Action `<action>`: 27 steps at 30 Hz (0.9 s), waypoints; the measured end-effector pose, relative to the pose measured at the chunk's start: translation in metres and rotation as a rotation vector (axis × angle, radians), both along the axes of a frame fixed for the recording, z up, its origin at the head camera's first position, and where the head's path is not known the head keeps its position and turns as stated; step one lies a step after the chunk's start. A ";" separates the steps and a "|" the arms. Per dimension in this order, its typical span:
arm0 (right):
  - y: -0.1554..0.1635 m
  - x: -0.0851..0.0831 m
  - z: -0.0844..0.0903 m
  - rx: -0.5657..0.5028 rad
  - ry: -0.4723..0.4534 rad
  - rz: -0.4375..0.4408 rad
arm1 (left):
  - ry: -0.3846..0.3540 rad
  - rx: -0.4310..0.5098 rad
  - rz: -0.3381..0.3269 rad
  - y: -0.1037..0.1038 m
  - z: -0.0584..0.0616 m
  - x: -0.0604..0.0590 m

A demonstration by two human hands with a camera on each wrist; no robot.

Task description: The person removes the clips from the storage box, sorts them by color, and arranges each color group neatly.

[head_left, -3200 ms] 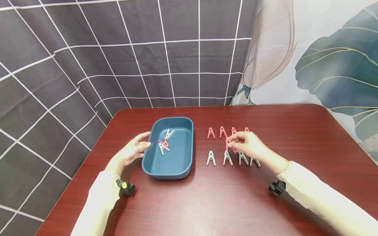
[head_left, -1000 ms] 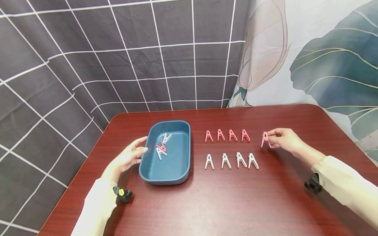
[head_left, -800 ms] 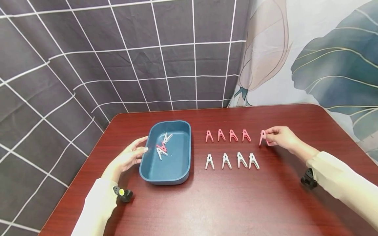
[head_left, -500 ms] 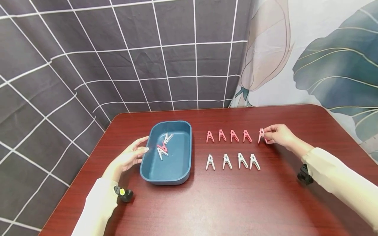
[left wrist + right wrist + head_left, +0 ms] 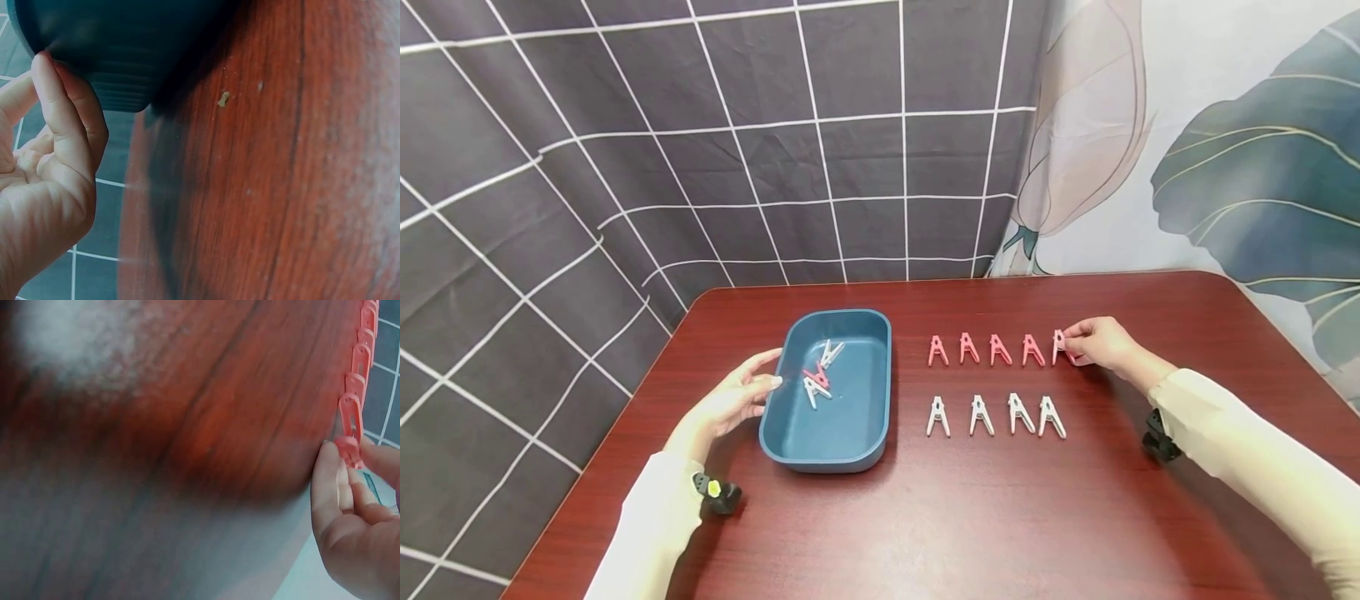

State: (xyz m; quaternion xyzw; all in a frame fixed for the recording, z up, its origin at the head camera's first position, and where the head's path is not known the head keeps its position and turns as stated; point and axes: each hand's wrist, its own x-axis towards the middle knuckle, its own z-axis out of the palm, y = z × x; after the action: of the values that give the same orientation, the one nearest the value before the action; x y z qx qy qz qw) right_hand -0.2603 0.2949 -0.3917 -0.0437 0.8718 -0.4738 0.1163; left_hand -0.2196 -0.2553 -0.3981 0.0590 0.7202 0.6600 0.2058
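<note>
Five pink pegs: far row on the surface [image 5: 970, 517]; four lying free [image 5: 985, 349], fifth pink peg [image 5: 1059, 347] at the row's right end, pinched by the right hand [image 5: 1097, 342].
Right hand: thumb and forefinger closed on the peg's upper end, fingers [image 5: 325, 481] curled; peg's lower tips seemingly down on the surface, though contact hard to confirm in the head view.
Right wrist view: strongly blurred; pink peg [image 5: 350, 428] clear only at the frame's right edge, row of other pegs [image 5: 364, 344] cut off by that edge; most of the hand out of frame.
Four white pegs [image 5: 996, 415]: near row, parallel to the pink row, well apart from both hands.
Left hand [image 5: 733, 402]: resting against the left wall of the blue tray [image 5: 850, 442], fingers straight and loosely spread, nothing gripped.
Left wrist view: fingertip [image 5: 47, 69] touching the tray's dark wall [image 5: 119, 56]; tray interior hidden, palm cut off at the left edge.
Tray contents: small heap of white and pink pegs [image 5: 817, 377], overlapping; exact count hard to make out.
Wrist cameras: black mounts under each sleeve, partly hidden by the cuffs.
Backdrop: grid-patterned dark cloth [image 5: 625, 167] on the left, leaf-print cloth [image 5: 1225, 167] on the right.
</note>
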 end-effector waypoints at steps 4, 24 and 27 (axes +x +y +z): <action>0.002 -0.004 0.000 0.027 -0.008 -0.022 | 0.008 -0.007 -0.003 0.000 0.000 0.000; -0.001 -0.002 0.013 0.257 0.101 -0.024 | -0.001 0.016 -0.004 0.002 -0.001 -0.002; -0.007 -0.002 0.021 0.332 0.156 -0.036 | -0.001 0.011 0.002 0.001 -0.001 -0.001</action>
State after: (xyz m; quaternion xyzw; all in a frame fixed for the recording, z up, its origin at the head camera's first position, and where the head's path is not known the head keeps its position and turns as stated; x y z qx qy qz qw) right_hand -0.2621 0.2878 -0.3711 -0.0447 0.9451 -0.3207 0.0453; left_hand -0.2205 -0.2544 -0.3992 0.0591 0.7165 0.6642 0.2048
